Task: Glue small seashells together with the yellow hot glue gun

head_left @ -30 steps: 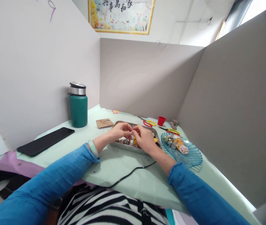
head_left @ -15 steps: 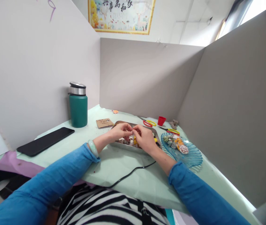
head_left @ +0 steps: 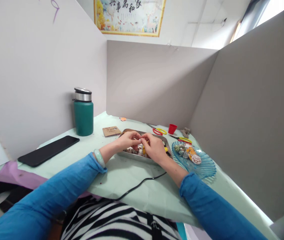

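Both hands meet fingertip to fingertip over a metal tray [head_left: 136, 158] that holds small white, yellow and dark pieces. My left hand [head_left: 129, 140] comes from the left with its fingers curled into a pinch. From the right, my right hand [head_left: 154, 146] pinches too, thumb and forefinger pressed together near the left fingertips. Whatever lies between the fingers is too small to make out. A jade-green bangle [head_left: 99, 158] sits on the left wrist.
On the right lies a blue glass plate [head_left: 208, 166] with several decorated pieces. Behind are two pairs of scissors [head_left: 160, 131] and a red cup [head_left: 172, 129]. Leftward are a brown card [head_left: 111, 131], a green bottle [head_left: 83, 118] and a black phone [head_left: 48, 151]. A black cable [head_left: 142, 183] crosses the front.
My hands stay over the tray, fingertips still together. Only the fingers have shifted very slightly; the things around them are unmoved.
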A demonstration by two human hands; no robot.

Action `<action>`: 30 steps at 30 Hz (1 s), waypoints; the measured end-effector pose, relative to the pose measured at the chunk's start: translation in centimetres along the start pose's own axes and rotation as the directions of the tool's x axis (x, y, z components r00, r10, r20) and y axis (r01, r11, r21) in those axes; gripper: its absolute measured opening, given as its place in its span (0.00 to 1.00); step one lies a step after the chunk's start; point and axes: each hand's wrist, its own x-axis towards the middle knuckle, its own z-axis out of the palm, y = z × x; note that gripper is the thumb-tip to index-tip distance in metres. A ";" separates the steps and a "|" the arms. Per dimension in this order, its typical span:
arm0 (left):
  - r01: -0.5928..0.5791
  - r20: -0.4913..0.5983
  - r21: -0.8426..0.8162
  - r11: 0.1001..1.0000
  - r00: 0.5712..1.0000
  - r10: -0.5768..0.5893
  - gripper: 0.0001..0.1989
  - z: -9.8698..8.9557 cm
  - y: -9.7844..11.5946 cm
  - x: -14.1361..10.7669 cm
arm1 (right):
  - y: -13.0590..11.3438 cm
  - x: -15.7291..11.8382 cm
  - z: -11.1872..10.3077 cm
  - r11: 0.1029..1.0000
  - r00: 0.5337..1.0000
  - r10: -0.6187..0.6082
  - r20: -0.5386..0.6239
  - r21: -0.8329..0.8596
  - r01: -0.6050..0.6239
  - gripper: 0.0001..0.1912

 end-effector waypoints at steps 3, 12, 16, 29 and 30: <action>0.005 -0.002 0.017 1.000 1.000 -0.005 0.18 0.0 0.0 0.0 | 0.0 0.0 0.0 1.000 1.000 0.006 0.005 -0.025 -0.006 0.10; -0.002 0.011 -0.016 1.000 1.000 0.003 0.19 0.0 0.2 0.0 | -0.2 -0.1 -0.2 0.998 1.000 -0.015 0.009 -0.060 0.016 0.10; -0.003 0.016 -0.066 0.998 1.000 0.004 0.18 0.1 0.4 0.0 | -0.3 -0.1 -0.2 0.999 1.000 -0.014 0.004 -0.046 0.014 0.10; 0.014 0.003 -0.029 0.999 1.000 -0.014 0.20 0.0 0.3 0.0 | -0.2 -0.1 -0.2 0.993 1.000 -0.009 -0.020 -0.117 0.007 0.12; 0.012 0.004 -0.029 0.999 1.000 -0.012 0.20 0.1 0.3 0.0 | -0.2 -0.1 -0.2 0.993 1.000 -0.007 -0.022 -0.120 0.004 0.12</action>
